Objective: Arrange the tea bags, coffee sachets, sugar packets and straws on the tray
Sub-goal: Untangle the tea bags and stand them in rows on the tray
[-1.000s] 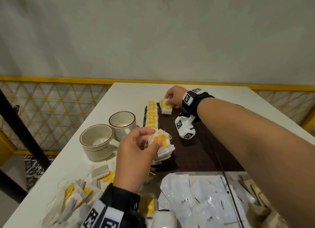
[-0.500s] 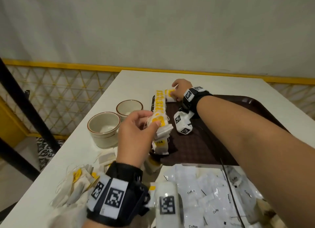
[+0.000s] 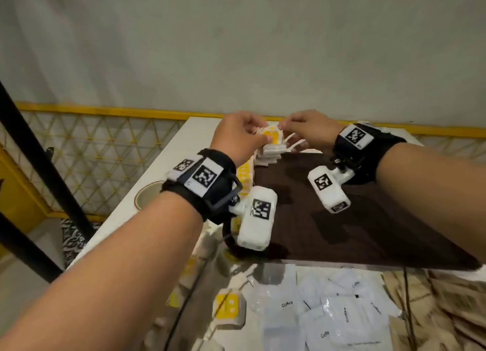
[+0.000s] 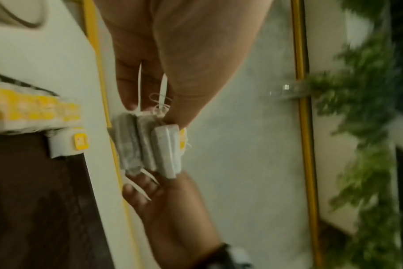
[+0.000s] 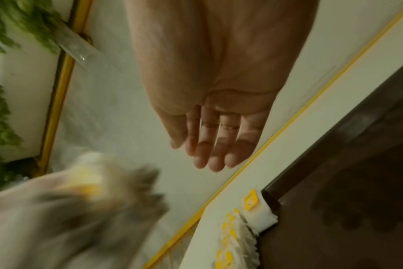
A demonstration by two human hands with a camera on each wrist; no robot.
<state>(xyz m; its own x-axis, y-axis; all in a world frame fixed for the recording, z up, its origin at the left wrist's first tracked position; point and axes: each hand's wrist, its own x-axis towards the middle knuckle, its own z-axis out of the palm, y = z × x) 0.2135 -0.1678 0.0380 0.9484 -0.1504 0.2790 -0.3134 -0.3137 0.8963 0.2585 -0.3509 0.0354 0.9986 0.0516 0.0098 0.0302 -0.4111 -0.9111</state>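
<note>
Small stack of white paper tea bags with yellow tags, strings trailing, held in the air above the far left corner of the dark brown plastic tray. Pinched from the left by the left hand, thumb and fingers curled round the stack's upper end, as seen in the left wrist view. Met from the right by the right hand; head view suggests fingertips at the top of the stack, while the right wrist view shows the fingers nearly straight and close together, so an actual grip cannot be told. Along the tray's left edge, a neat row of overlapping white tea bags with yellow tags, running up to that far corner, also seen at. Left of the tray, a cream ceramic cup with a brown rim, partly behind the left wrist. In front of the tray's near edge, scattered white sachets printed "Coffee"; left of these, loose yellow-tagged tea bags; right of them, a heap of brown paper packets. All on a white table
</note>
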